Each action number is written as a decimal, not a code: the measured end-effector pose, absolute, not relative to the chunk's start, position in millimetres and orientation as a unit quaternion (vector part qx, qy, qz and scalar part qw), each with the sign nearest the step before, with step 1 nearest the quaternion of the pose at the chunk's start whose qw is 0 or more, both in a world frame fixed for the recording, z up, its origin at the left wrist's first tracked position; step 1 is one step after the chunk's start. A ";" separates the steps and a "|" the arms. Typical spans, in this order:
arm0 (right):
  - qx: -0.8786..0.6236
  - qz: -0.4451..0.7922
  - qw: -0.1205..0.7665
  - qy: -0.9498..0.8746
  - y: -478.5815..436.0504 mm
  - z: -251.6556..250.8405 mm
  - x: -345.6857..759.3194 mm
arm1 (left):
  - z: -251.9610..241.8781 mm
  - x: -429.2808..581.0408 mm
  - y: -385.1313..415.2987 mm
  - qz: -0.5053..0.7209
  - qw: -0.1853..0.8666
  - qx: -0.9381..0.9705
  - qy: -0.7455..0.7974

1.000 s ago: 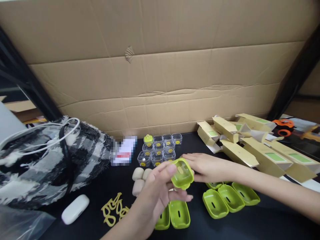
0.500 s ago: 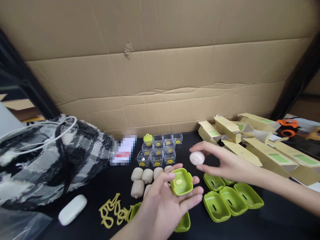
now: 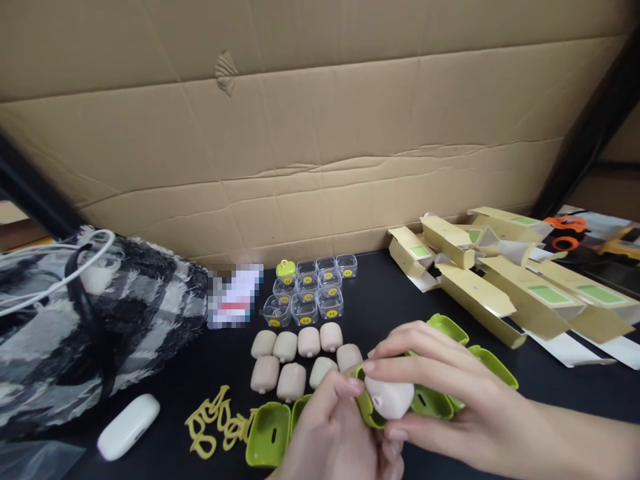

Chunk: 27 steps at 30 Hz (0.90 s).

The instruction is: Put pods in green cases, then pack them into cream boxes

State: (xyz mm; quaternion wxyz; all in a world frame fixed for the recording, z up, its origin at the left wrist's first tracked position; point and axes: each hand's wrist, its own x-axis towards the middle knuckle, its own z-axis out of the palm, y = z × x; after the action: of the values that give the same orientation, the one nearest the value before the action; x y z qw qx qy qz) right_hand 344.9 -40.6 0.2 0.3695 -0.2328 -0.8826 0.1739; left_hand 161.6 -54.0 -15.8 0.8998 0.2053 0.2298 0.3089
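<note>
Low in the frame, your right hand presses a pink pad into the green tray your left hand grips; eight pads remain on the tabletop.

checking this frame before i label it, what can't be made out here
- Green tray in the left hand, head view: mostly hidden behind both hands and the beige piece that the right hand pinches.
- Whether piece and tray touch: fingers cover the joint.
- White card: pixelated, print unreadable.
- Yellow stickers on the clear boxes: too small to read.
- Left hand's palm: cut off by the bottom edge.
</note>
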 end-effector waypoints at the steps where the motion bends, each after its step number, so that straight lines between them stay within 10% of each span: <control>1: -0.232 0.177 0.369 -0.882 -40.7 -1.1 344.7 | -18.1 161.9 -54.1 0.308 0.902 0.205 0.225; 27: -0.305 0.129 0.340 -0.880 -60.9 2.1 328.9 | -16.0 164.7 -63.0 0.296 0.903 0.179 0.253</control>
State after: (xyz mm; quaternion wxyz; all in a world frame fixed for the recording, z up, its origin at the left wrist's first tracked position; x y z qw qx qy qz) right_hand 328.9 -60.9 2.1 0.3398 -0.3052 -0.8801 0.1293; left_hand 164.7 -63.0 -16.0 0.9034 0.1791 0.2533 0.2960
